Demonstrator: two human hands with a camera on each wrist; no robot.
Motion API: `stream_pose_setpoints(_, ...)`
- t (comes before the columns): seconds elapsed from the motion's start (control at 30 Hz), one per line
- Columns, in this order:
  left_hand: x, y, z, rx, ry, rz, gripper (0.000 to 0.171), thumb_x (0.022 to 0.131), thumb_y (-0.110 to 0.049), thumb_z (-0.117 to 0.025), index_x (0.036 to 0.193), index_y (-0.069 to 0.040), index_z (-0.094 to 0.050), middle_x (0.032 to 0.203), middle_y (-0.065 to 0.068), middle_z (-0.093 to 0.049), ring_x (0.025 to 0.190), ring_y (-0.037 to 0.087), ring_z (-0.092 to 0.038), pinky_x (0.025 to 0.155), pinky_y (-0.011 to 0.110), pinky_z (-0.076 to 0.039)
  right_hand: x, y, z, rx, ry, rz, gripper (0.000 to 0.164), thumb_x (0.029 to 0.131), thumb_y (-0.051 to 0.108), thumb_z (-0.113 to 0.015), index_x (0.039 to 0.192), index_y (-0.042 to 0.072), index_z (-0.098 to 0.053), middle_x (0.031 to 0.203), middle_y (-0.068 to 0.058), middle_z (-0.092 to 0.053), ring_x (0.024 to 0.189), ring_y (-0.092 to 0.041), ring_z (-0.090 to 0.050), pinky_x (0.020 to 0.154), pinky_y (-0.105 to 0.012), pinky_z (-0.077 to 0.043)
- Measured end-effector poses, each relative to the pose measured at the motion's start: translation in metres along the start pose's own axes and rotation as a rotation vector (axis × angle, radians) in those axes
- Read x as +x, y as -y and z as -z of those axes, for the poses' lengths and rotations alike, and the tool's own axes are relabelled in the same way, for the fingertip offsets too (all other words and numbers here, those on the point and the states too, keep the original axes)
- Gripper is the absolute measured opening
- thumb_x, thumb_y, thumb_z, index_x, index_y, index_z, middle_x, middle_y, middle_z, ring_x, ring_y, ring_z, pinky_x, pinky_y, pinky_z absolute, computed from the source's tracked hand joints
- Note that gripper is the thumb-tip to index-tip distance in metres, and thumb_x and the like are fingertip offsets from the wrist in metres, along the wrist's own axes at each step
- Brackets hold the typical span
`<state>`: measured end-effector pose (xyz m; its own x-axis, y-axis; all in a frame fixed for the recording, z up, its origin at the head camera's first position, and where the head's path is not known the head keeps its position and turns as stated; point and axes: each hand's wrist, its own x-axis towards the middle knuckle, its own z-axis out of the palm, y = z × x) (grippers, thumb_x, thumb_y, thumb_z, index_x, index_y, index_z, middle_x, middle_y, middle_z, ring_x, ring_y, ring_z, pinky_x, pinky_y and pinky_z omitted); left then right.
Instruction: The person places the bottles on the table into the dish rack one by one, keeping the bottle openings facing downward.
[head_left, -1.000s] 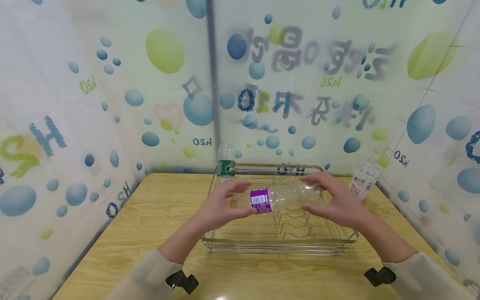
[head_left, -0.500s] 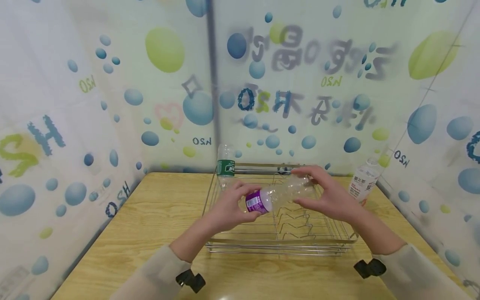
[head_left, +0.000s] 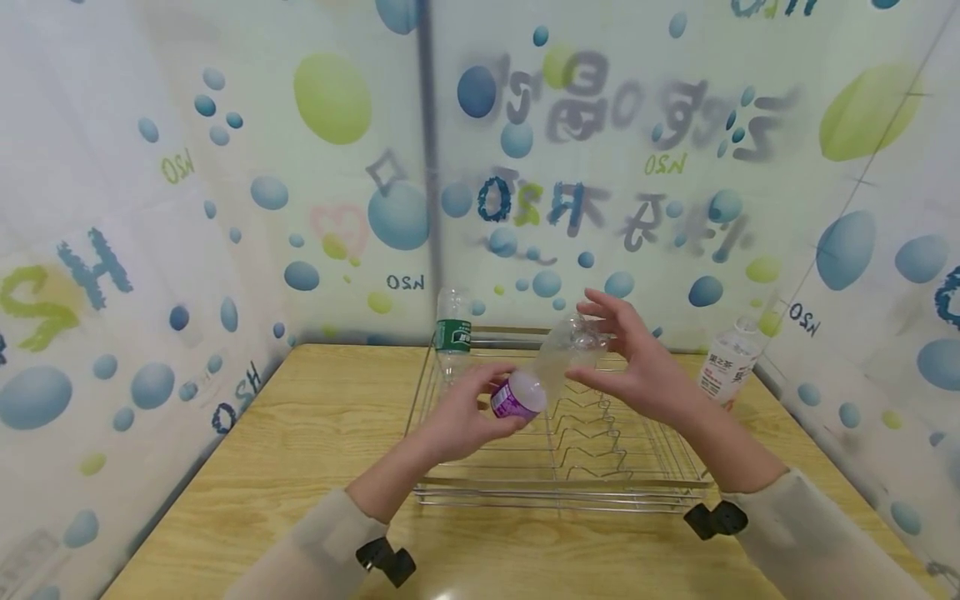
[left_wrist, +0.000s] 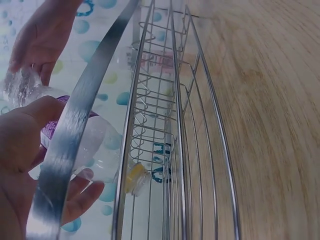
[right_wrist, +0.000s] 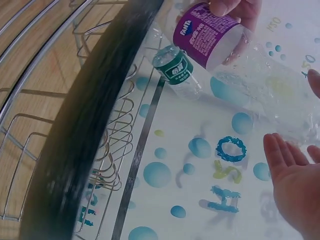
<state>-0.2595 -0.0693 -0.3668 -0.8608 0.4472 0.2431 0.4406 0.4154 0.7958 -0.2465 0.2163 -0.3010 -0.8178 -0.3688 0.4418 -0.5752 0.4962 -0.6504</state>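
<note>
A clear plastic Fanta bottle (right_wrist: 275, 95) with a purple label (head_left: 516, 398) is held tilted above the wire rack (head_left: 558, 485). My left hand (head_left: 465, 421) grips it, fingers and thumb round the label. In the left wrist view its yellow cap (left_wrist: 135, 179) points away, below that hand. At the bottle's other end is my right hand (head_left: 648, 375), thumb and fingers spread on either side of it. The right wrist view shows this hand's fingers (right_wrist: 280, 152) fairly straight beside the clear plastic; whether they touch it is hard to tell.
A bottle with a green label (head_left: 453, 336) stands at the rack's back left corner. To the rack's right stands a bottle with a white label (head_left: 726, 367). Wavy wire dividers (head_left: 592, 454) run inside the rack, which sits on a wooden table (head_left: 300, 467).
My right hand has moved up and left, raising its end of the bottle, and its fingers have spread. The bottle has gone from nearly level to tilted; my left hand has shifted slightly rightward.
</note>
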Motion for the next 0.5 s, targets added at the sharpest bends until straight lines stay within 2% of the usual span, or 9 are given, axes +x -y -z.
stream_pose_setpoints(0.1,0.0,0.002,0.001,-0.085,-0.009,0.013,0.066,0.097,-0.018,-0.086,0.156,-0.021,-0.056,0.149,0.011,-0.063,0.133,0.035,-0.065,0.109,0.056,-0.06,0.001,0.0,-0.002,0.083,-0.002,-0.039,0.094,0.102,0.016,-0.081,0.174,0.017,-0.02,0.17,-0.016,-0.043,0.148,-0.041,-0.054,0.123,-0.064,-0.046)
stream_pose_setpoints(0.23,0.001,0.003,0.003,-0.193,-0.004,0.029,0.064,0.101,-0.021,-0.083,0.158,-0.022,-0.054,0.151,0.013,-0.063,0.133,0.035,-0.066,0.108,0.053,-0.063,0.001,-0.004,-0.01,0.135,0.047,-0.064,0.081,0.107,0.016,-0.074,0.172,0.012,-0.027,0.164,-0.018,-0.049,0.145,-0.044,-0.058,0.119,-0.065,-0.05)
stream_pose_setpoints(0.37,0.001,0.003,0.003,-0.228,0.014,0.047,0.065,0.102,-0.027,-0.082,0.16,-0.024,-0.051,0.15,0.012,-0.065,0.132,0.034,-0.069,0.105,0.05,-0.064,0.001,-0.009,-0.024,0.172,0.105,-0.066,0.074,0.107,0.019,-0.074,0.169,0.01,-0.034,0.16,-0.019,-0.053,0.143,-0.044,-0.06,0.117,-0.065,-0.053)
stream_pose_setpoints(0.5,0.001,0.002,0.001,-0.254,0.036,0.048,0.066,0.101,-0.028,-0.083,0.158,-0.027,-0.05,0.148,0.01,-0.068,0.132,0.034,-0.071,0.104,0.049,-0.065,0.001,-0.01,-0.037,0.205,0.13,-0.078,0.075,0.105,0.022,-0.077,0.167,0.014,-0.036,0.158,-0.018,-0.054,0.141,-0.045,-0.062,0.112,-0.058,-0.059)
